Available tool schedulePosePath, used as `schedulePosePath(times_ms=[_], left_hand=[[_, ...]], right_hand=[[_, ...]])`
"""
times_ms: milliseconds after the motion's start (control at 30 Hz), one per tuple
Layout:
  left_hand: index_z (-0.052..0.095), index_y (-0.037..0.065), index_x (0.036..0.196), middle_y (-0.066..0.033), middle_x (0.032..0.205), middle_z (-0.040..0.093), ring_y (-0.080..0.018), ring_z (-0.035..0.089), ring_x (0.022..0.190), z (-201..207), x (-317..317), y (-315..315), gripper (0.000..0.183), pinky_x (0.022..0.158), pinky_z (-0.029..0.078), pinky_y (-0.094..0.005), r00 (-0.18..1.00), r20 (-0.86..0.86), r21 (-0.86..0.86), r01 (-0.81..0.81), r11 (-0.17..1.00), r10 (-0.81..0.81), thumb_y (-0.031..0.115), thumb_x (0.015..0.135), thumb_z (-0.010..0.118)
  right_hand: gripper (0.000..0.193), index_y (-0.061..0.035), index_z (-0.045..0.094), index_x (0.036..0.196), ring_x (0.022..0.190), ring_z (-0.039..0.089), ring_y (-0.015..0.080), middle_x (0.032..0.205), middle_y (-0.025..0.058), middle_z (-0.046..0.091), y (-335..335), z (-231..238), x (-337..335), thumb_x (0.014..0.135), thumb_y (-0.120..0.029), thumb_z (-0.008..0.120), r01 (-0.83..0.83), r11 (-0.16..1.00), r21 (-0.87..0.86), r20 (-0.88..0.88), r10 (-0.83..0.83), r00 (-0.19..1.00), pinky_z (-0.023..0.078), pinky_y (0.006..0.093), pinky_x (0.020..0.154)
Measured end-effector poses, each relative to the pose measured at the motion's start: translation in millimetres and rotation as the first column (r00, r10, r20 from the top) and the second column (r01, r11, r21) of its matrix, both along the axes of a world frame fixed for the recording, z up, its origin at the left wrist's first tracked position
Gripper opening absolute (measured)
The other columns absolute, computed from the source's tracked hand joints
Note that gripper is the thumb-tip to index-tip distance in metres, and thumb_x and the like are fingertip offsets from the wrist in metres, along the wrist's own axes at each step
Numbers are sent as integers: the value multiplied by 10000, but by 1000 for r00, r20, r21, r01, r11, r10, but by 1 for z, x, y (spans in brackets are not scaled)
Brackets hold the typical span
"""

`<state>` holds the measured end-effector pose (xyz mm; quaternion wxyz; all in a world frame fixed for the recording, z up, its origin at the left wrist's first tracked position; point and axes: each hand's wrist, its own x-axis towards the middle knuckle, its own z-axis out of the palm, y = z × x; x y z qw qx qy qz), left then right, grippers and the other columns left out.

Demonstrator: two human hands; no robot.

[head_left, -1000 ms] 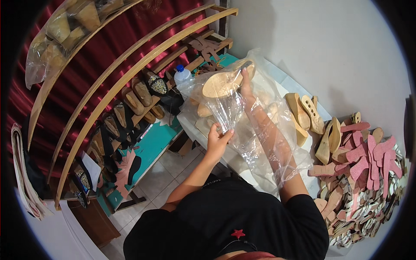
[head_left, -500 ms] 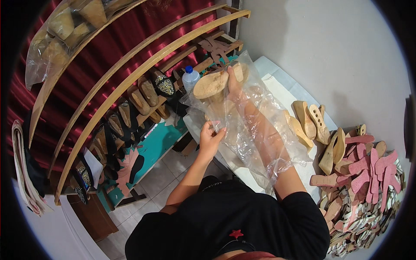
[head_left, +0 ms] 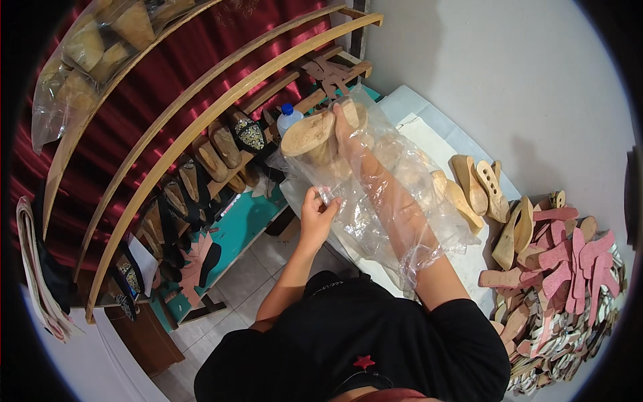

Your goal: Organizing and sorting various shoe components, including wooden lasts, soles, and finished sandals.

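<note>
My right arm reaches deep inside a clear plastic bag (head_left: 375, 204). At the bag's far end my right hand (head_left: 344, 127) is closed on pale wooden wedge soles; the left one (head_left: 307, 136) shows its broad face, and another piece (head_left: 360, 114) is beside the fingers. How many pieces the hand grips is hard to tell through the plastic. More pale wooden shapes (head_left: 387, 146) show inside the bag. My left hand (head_left: 317, 213) pinches the bag's near left side between thumb and fingers.
Loose wooden wedge soles (head_left: 470, 184) stand right of the bag on a white-covered table (head_left: 479, 258). Beyond them lies a heap of pink sole cutouts (head_left: 562, 258). At left, a wooden rack (head_left: 221, 90) holds shoes, with a blue-capped bottle (head_left: 289, 119) near the bag.
Both hands have shifted slightly left together with the bag and the wooden wedge soles. My left hand still pinches the plastic, and my right hand keeps its grip.
</note>
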<state>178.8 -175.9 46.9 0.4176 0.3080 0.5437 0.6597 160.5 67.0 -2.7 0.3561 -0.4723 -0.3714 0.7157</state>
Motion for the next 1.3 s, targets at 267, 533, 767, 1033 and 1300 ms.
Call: schedulePosePath(times_ms=[267,533,767,1033,1300], left_hand=[[413,-1,1010,-56,764,589,-54,480,577,-16,-22,-16,342,497,373,-177,997,-79,-77,7,997,-13,68,769,645],[371,66,1234,-195,1225,350,-359,247,1186,36,-23,16,641,981,150,-497,451,-843,215,-218,952,294,313,716,655],[512,168,1177,-82,1333,349,-319,247,1253,31,-64,73,421,985,177,-522,133,-985,85,-187,979,111,287,777,564],[517,196,1177,-59,1285,423,-293,323,1210,33,-73,83,474,982,216,-477,272,-962,-42,-108,993,-11,318,731,620],[474,189,1224,-82,1331,359,-316,237,1258,25,-45,76,593,1007,137,-504,78,-997,21,-101,995,29,317,678,667]], right_hand=[[954,105,380,1241,1213,347,308,1306,252,355,-93,103,1,712,-685,467,110,973,-205,361,-29,932,262,337,992],[991,79,358,1265,1240,310,352,1344,247,304,-12,21,26,703,-736,389,-139,990,19,401,120,908,236,390,1011],[913,62,420,1231,1168,416,322,1312,253,347,-59,75,49,727,-699,402,-168,981,-98,340,192,921,382,373,909],[722,0,373,1251,980,526,282,1122,232,485,-81,49,144,723,-418,634,-423,818,389,525,181,832,450,365,787],[364,-44,527,1037,890,498,317,972,164,498,-148,35,251,730,-212,629,-528,423,736,639,-178,748,411,375,808]])
